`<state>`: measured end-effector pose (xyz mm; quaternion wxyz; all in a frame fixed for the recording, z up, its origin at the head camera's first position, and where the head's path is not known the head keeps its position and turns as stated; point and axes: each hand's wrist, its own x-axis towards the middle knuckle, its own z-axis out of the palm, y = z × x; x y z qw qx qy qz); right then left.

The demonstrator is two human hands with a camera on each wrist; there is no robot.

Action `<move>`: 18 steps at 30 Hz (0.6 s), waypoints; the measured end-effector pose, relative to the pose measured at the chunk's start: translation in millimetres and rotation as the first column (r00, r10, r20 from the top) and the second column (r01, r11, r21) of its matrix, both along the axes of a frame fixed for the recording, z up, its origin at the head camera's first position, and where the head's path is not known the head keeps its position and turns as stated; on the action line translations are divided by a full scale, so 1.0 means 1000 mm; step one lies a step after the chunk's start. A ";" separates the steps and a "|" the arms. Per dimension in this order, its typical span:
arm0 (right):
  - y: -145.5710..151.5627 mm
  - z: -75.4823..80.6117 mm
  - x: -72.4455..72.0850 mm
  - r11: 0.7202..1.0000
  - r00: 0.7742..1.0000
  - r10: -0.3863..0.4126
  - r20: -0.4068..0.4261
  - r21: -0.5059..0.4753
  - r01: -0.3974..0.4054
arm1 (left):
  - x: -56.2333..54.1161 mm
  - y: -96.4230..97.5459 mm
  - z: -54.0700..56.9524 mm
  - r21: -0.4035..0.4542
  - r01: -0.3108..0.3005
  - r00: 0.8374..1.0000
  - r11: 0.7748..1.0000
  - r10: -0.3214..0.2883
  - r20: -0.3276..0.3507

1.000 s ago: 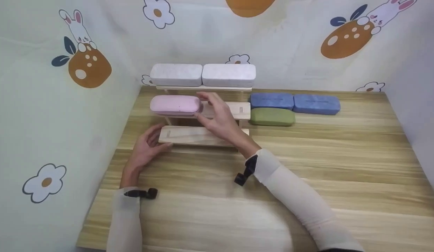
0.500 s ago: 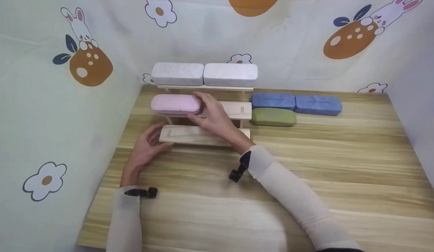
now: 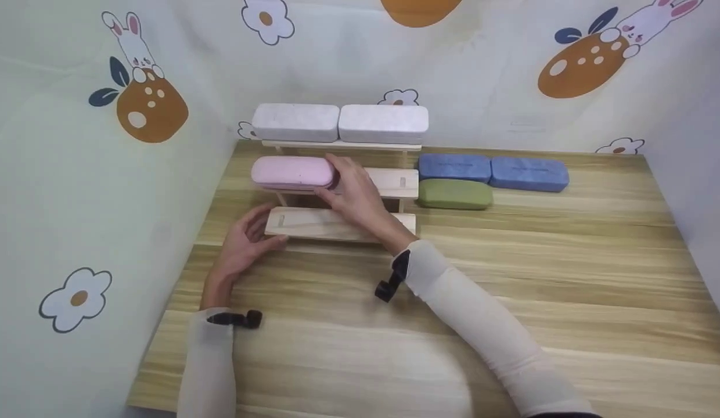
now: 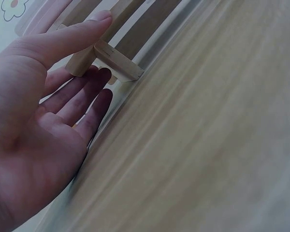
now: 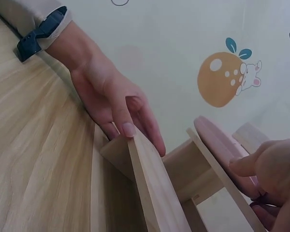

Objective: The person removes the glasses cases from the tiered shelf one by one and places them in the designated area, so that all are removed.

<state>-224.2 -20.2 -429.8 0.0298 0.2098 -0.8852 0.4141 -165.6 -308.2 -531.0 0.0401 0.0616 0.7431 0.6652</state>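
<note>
A pink glasses case point(image 3: 291, 172) lies on the left part of the middle shelf of a three-step wooden stand point(image 3: 319, 224). At its right end my right hand point(image 3: 360, 196) grips it, thumb at the front and fingers behind. My left hand point(image 3: 240, 248) holds the left end of the lowest shelf. In the right wrist view the left thumb point(image 5: 129, 129) presses the shelf's edge, with the other fingers round its end. Part of the middle shelf is hidden by my right hand.
Two white glasses cases point(image 3: 296, 122) fill the top shelf side by side. Right of the stand, two blue cases point(image 3: 529, 173) and a green case point(image 3: 456, 194) lie on the wooden table point(image 3: 557, 278). A patterned cloth wall point(image 3: 476, 75) closes off the back.
My right hand has moved slightly left and closed in on the end of the pink glasses case. The left hand stays at the stand.
</note>
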 end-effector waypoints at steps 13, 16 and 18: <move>0.007 -0.004 0.005 1.000 0.999 0.006 -0.052 -0.019 -0.007 | -0.001 0.000 0.000 0.000 0.002 1.000 1.000 -0.002 0.011; 0.011 -0.005 0.007 1.000 0.998 -0.001 -0.057 -0.029 -0.001 | 0.000 0.000 0.001 0.000 -0.001 1.000 1.000 0.001 0.018; 0.014 -0.006 0.010 0.999 0.998 -0.005 -0.062 -0.042 0.002 | 0.000 -0.001 0.001 -0.002 0.000 1.000 1.000 0.000 0.024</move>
